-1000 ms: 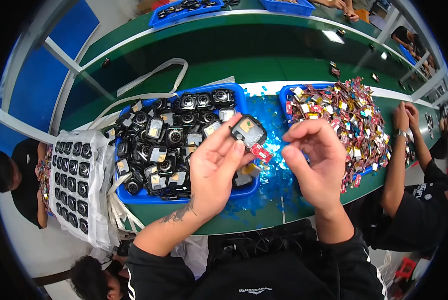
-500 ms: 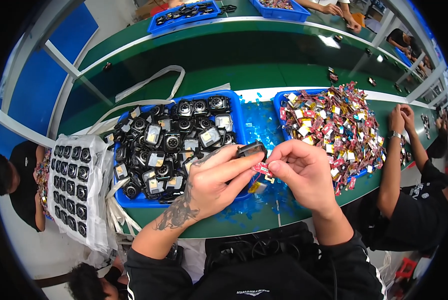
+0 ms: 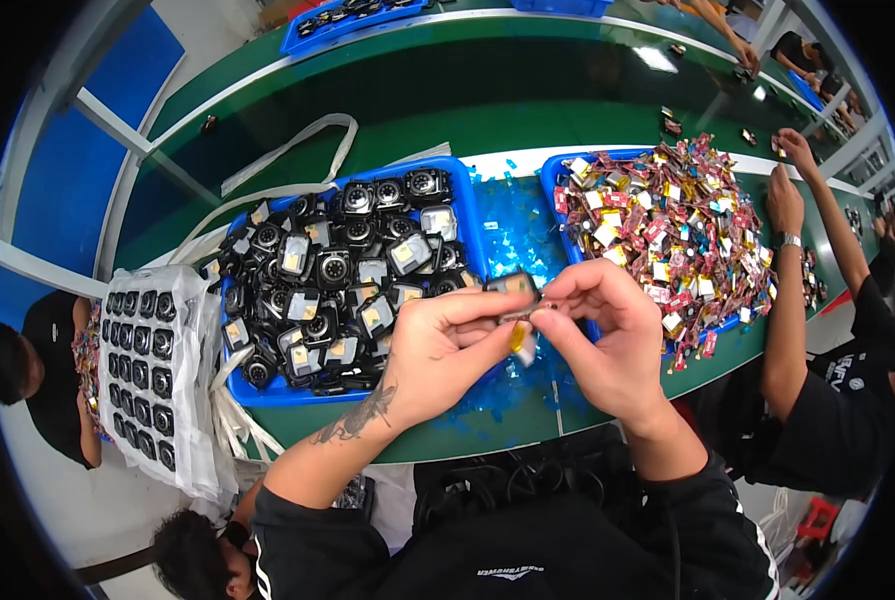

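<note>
My left hand [image 3: 438,345] is closed around a black watch case [image 3: 513,284], which sticks out past its fingertips. My right hand [image 3: 616,340] meets it there, thumb and finger pinched on a small circuit board [image 3: 540,309] seen nearly edge-on. A yellow and silver piece [image 3: 521,342] hangs below the fingers; whether it is joined to the board I cannot tell. Left of my hands, a blue tray [image 3: 476,220] is heaped with black watch cases [image 3: 334,268]. Boards with red, white and yellow parts [image 3: 668,240] pile over another blue tray [image 3: 551,180] on the right.
Blue film scraps [image 3: 513,400] litter the green table between the trays. A white tray of watch cases [image 3: 190,340] stands at the left, by pale straps [image 3: 243,425]. Beyond runs a green conveyor [image 3: 418,110]. At the right, a co-worker's hand [image 3: 796,150] reaches over small parts.
Between my fingers, the board has turned from showing its red face to nearly edge-on. My left hand has rolled slightly. The right-hand co-worker's arm has stretched toward the conveyor. The view has shifted slightly.
</note>
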### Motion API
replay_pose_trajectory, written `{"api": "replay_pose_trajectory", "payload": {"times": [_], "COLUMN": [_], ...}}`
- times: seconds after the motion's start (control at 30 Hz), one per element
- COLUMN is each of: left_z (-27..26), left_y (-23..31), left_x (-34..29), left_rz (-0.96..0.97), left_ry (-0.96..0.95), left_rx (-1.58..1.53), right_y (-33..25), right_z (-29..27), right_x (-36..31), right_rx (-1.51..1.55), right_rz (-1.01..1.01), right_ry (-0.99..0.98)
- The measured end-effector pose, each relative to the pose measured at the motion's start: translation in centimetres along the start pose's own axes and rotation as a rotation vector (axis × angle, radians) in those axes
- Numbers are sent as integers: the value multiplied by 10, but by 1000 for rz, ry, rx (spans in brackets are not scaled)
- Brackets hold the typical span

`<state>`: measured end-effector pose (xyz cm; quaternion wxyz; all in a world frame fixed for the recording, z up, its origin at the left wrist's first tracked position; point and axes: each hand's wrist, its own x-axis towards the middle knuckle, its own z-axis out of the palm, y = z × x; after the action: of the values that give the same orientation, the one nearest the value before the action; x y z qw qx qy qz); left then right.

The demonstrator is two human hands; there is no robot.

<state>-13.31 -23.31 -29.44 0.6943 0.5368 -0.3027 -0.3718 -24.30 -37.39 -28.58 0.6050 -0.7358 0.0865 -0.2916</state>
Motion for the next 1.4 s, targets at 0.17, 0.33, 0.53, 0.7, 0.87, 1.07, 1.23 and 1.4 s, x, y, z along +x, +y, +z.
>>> {"api": "replay_pose_trajectory", "payload": {"times": [0.17,0.33,0.53,0.7,0.87,1.07,1.23,1.4], "left_z": [5,4,8,9,5,-69,-56,-59], "left_y": [-2,1,-3,-2,9,36,29,17], "left_x": [-2,-1,-3,-8,-8,16,22,13], "left_rz": [26,49,99,124,213,370,242,347], "left_ry": [23,22,52,86,157,290,236,255], "left_rx": [1,10,-12,42,285,1782,1751,1536], "right_y": [9,10,4,-2,-7,10,89,126], "right_z": [10,9,11,6,1,-26,-28,-36], "right_x": [-5,-3,0,-1,19,185,267,262], "right_rx": [-142,-211,-308,-119,-113,-623,-1086,-1111], "right_rz": [-64,-100,-111,78,171,98,350,336], "right_ry": [138,146,103,-18,-174,-344,-405,-402]}}
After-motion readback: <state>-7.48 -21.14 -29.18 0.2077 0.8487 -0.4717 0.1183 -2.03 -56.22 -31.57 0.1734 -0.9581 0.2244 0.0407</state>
